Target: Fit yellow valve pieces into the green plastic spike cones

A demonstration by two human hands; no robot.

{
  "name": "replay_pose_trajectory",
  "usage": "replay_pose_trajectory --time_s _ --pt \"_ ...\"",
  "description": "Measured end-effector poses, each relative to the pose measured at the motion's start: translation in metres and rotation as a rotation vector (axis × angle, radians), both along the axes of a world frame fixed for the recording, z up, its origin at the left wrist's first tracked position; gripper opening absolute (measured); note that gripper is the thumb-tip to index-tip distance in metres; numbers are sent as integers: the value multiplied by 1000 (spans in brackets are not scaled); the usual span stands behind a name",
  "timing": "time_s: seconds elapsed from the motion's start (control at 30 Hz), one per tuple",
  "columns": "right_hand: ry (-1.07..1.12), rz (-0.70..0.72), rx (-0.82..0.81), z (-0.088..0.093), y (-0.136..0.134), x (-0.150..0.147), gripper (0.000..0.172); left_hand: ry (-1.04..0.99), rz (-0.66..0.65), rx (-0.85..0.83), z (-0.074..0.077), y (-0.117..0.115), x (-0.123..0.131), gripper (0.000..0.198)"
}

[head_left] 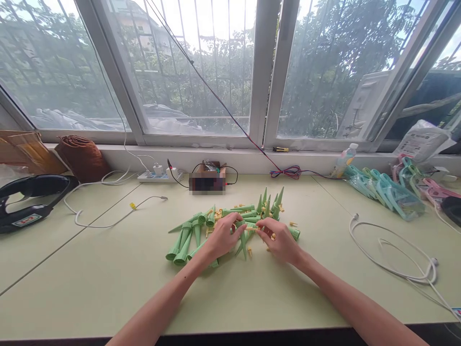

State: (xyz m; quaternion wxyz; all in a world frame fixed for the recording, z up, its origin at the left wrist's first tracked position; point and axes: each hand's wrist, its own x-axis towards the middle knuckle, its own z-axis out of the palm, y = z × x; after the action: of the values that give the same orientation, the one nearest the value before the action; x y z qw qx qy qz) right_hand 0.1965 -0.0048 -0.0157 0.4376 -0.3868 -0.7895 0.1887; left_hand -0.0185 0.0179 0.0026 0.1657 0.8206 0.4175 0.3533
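Big windows fill the far wall, with trees outside. Below them a wide pale green table runs from left to right. A heap of blue-green clips lies at the far right, and a white cable loops on the right side. A black headset and a brown bag sit on the left. A white power strip lies far back, near a blurred box.

A pile of green cones is in the middle of the table. Some lie flat and some stand tip up. Little yellow pieces are mixed in. The left hand has its fingers curled around one green cone, tip pointing to the near side. The right hand pinches a yellow piece right at that cone. Fingers hide where the two parts meet, so I cannot tell if they are joined.
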Motion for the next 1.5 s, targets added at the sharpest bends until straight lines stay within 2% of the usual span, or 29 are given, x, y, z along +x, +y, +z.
replay_pose_trajectory --time_s 0.4,0.83,1.3,1.5 --pt "-5 32 -14 1 1 -1 24 -12 -26 15 0 -1 1 9" --pt "-16 31 -8 2 0 -4 19 -13 -87 11 1 -3 0 8" --pt "-11 14 -30 0 0 -6 26 -22 -100 11 3 -5 1 9" --pt "-8 31 -32 2 -2 -7 20 -25 -105 8 2 -4 1 9"
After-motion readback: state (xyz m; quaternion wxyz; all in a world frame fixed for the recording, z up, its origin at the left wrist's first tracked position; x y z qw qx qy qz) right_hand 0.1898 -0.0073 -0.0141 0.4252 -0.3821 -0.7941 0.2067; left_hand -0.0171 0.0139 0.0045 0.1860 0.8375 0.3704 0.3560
